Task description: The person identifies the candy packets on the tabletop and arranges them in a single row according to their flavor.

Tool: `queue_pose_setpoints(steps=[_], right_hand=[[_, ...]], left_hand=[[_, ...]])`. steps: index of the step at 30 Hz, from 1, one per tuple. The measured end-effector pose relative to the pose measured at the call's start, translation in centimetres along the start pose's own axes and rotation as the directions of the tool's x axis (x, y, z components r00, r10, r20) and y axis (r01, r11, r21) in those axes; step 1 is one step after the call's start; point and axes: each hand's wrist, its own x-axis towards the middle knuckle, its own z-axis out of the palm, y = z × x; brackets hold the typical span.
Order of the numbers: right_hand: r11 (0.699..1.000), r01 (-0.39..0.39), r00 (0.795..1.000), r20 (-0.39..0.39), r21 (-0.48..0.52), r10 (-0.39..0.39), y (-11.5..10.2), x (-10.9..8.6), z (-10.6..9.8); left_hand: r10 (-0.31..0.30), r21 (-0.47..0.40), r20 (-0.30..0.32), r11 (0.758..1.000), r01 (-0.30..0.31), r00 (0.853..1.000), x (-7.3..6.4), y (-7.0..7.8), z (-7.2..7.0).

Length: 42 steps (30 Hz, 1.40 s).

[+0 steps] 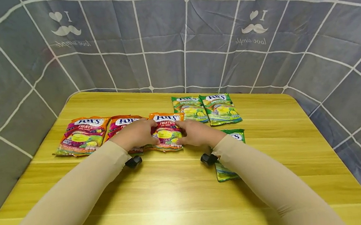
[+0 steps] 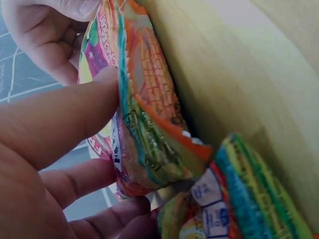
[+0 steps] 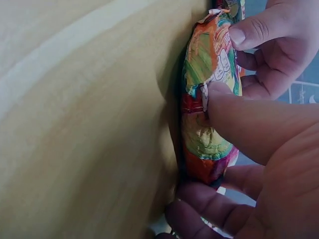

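Observation:
Between my two hands is an orange and purple Fox's Fruits candy bag (image 1: 166, 130), its printed front showing. My left hand (image 1: 137, 133) holds its left side, and my right hand (image 1: 199, 132) holds the right side. In the left wrist view the left thumb presses along the edge of the candy bag (image 2: 154, 84). The right wrist view shows the right thumb on the side of the candy bag (image 3: 204, 134), with fingers curled around its far end. A second Fruits bag (image 1: 115, 126) lies partly hidden under the left hand, and a third Fruits bag (image 1: 81, 136) sits farther left.
Two green Fox's Spring candy bags, a left one (image 1: 190, 109) and a right one (image 1: 221, 109), lie side by side toward the back. Green packaging (image 1: 225, 172) shows around my right forearm, partly covered. The wooden table (image 1: 164, 203) meets a grey checked curtain (image 1: 164, 29) behind.

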Motion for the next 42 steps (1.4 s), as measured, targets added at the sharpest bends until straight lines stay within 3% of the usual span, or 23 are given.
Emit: queue_pose_setpoints(steps=[6, 16, 42], right_hand=[[0.999, -0.009, 0.999, 0.03, -0.04, 0.01, -0.13, 0.09, -0.08], [1.0, -0.02, 0.997, 0.077, -0.021, 0.022, -0.21, 0.36, 0.04], [0.999, -0.037, 0.996, 0.083, -0.015, 0.038, 0.0, 0.46, 0.18]], left_hand=[[0.003, -0.008, 0.005, 1.0, -0.003, 1.0, 0.07, -0.02, -0.06], [-0.021, -0.002, 0.017, 1.0, 0.021, 1.0, 0.21, 0.09, -0.04], [0.003, 0.012, 0.008, 1.0, -0.003, 1.0, 0.33, 0.27, -0.14]])
